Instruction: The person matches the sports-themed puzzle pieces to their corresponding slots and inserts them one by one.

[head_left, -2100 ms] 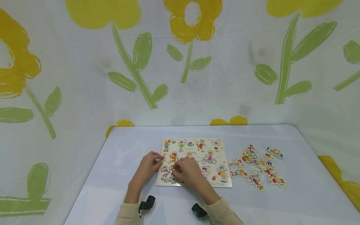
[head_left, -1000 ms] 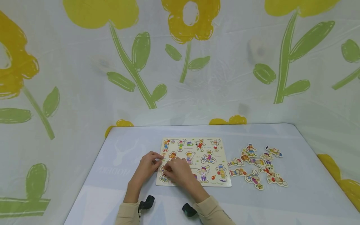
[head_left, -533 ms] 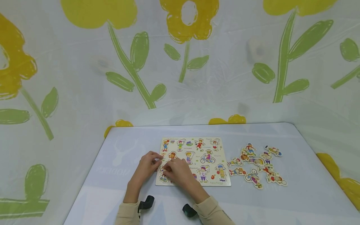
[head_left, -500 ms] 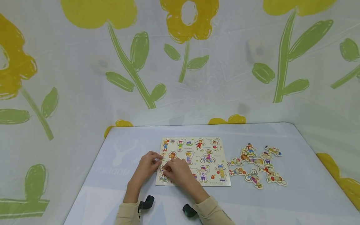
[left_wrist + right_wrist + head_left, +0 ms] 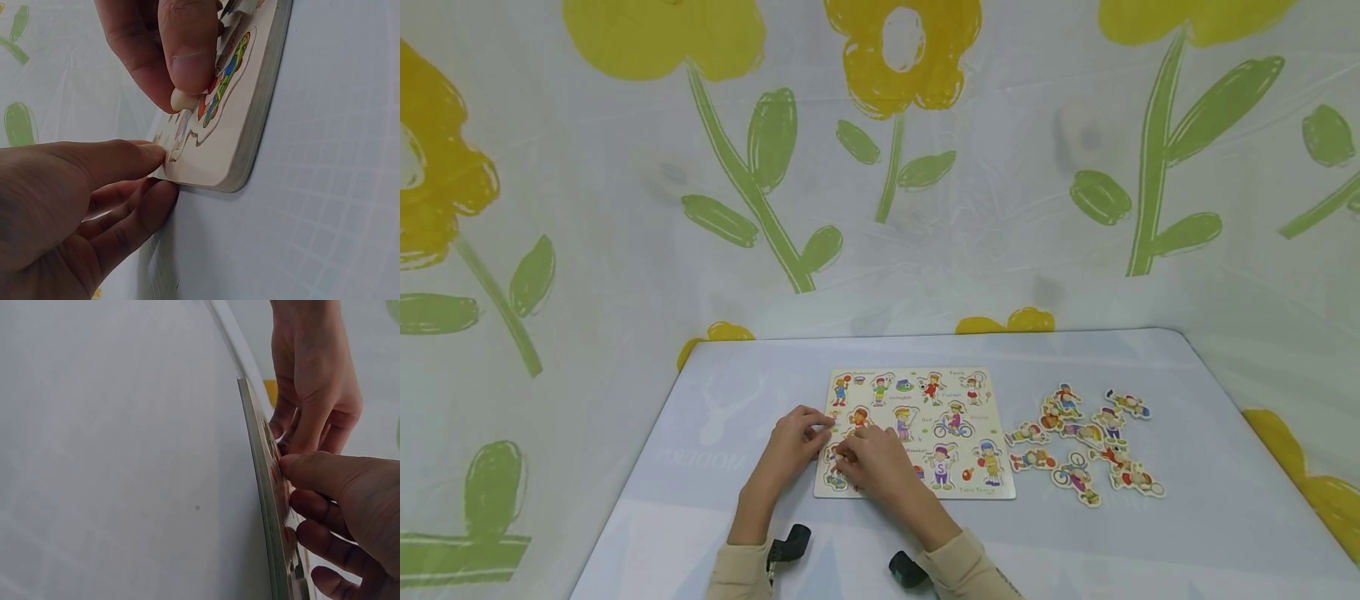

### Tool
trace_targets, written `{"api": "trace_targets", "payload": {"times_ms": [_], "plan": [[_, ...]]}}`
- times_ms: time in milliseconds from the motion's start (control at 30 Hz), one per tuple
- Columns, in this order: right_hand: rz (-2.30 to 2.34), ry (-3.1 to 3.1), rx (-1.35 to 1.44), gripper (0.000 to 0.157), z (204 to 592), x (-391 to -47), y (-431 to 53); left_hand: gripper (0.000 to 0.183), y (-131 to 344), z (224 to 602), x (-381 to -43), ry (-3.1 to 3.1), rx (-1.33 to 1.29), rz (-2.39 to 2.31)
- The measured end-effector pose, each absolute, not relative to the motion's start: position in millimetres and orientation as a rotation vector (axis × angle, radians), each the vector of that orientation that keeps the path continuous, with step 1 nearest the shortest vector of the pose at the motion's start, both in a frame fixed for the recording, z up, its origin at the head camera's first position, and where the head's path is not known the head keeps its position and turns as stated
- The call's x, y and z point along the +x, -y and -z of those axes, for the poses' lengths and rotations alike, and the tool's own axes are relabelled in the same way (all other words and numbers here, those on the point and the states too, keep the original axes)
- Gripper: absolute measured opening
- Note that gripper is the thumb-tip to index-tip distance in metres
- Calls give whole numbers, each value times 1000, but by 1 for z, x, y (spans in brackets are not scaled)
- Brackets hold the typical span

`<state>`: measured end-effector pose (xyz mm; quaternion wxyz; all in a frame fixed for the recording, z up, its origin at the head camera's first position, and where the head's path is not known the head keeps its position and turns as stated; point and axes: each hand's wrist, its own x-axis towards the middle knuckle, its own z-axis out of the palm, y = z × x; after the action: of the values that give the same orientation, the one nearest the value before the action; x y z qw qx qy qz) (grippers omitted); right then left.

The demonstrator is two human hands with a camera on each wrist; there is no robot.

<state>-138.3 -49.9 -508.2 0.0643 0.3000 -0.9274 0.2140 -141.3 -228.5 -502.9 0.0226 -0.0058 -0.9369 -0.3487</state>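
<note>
Puzzle board (image 5: 992, 433): it lies on the counter (image 5: 1075, 558) under both hands, and we see sports figures and small words such as "Baseball" on its face.
Left hand (image 5: 793, 442): its fingers pinch the left edge of the board, the thumb over the top face; we take this as steadying.
Right hand (image 5: 880, 467): its thumb and forefinger are closed on a pale wooden knob (image 5: 182, 100), above the lower left part of the board.
Knob: what is directly below it is mostly hidden by the fingers, so we cannot tell if the piece already sits level. We judge that the step in hand is the fitting of this piece into its recess. In our opinion, the next move calls for a small turn or sideways correction, then a press downward, while the left hand continues to hold the edge.
Loose pieces (image 5: 1082, 433): they lie in a cluster on the counter, to the right of the board, and some overlap.
Cyclist piece (image 5: 1077, 481): it is at the near side of this cluster; its place seems to be the cyclist figure (image 5: 953, 419) on the board.
</note>
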Motion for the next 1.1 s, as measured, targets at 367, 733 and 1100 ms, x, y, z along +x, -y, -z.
{"api": "trace_targets", "payload": {"times_ms": [367, 733, 1100], "plan": [[-604, 2726, 891, 23, 511, -132, 42, 16, 229, 506, -142, 2904, -34, 1064], [-590, 2698, 907, 22, 507, -131, 20, 15, 230, 505, -142, 2902, -26, 1078], [-641, 2726, 854, 16, 501, -135, -6, 17, 228, 504, -141, 2898, -21, 1086]]}}
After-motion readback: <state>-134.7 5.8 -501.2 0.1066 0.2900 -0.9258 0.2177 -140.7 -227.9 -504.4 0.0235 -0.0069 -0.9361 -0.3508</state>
